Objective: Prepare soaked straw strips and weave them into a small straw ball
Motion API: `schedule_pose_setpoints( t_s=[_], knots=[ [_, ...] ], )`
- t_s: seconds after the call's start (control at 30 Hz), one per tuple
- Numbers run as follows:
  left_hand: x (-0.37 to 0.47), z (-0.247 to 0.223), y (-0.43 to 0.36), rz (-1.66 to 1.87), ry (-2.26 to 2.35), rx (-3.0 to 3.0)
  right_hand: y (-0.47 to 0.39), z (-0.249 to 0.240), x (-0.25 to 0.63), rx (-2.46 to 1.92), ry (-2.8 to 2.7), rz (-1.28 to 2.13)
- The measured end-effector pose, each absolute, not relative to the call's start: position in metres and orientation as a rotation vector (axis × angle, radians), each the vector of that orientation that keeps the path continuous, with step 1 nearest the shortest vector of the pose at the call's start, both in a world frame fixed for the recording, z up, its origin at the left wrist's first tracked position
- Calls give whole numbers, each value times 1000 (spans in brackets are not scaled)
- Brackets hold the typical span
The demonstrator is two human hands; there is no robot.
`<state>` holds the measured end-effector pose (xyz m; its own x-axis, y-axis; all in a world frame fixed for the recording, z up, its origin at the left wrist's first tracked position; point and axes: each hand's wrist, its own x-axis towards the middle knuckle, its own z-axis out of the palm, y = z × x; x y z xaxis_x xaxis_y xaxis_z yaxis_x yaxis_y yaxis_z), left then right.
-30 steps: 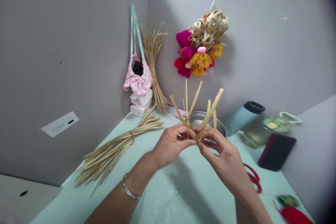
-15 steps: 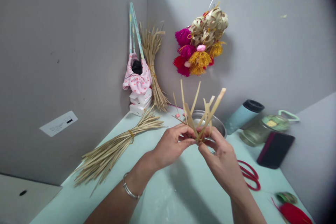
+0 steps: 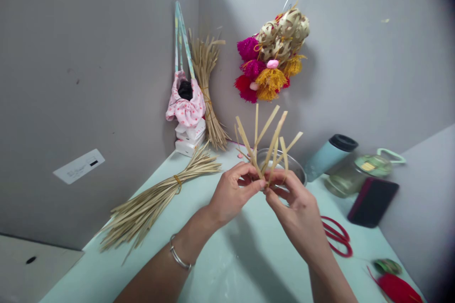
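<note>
Several pale plant strips (image 3: 275,138) are crossed together at their lower ends and fan upward above the table. My left hand (image 3: 235,192) pinches the base of these strips from the left, thumb and fingers closed on them. From the right, my right hand (image 3: 296,204) grips the same base, its fingertips nearly touching the left ones. The woven part between the fingers is mostly hidden. A metal bowl (image 3: 301,170) stands just behind the strips, partly covered by them and the right hand.
A tied strip bundle (image 3: 156,199) lies left; another (image 3: 208,90) leans in the corner beside a pink bag (image 3: 186,109). Woven balls with tassels (image 3: 277,57) hang above. Right are a blue tumbler (image 3: 329,156), green bottle (image 3: 355,175), phone (image 3: 373,202), red scissors (image 3: 337,236) and red thread (image 3: 398,289).
The strips have turned and now spread wider between my hands. My left thumb has moved slightly up over their base, while my right hand has shifted a little left.
</note>
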<state>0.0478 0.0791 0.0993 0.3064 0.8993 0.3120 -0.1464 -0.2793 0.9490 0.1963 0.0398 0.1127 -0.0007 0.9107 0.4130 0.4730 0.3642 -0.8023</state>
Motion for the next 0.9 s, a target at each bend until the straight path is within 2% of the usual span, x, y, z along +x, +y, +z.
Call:
schedule_pose_setpoints(
  t_s=[0.23, 0.53, 0.9],
  knots=[
    [49, 97, 81, 1196, 656, 1500, 40, 114, 194, -1299, -1599, 525],
    [43, 100, 81, 1165, 657, 1660, 40, 115, 203, -1254, -1634, 686],
    [44, 96, 82, 1101, 544, 1452, 41, 113, 201, -1308, -1475, 686]
  ],
)
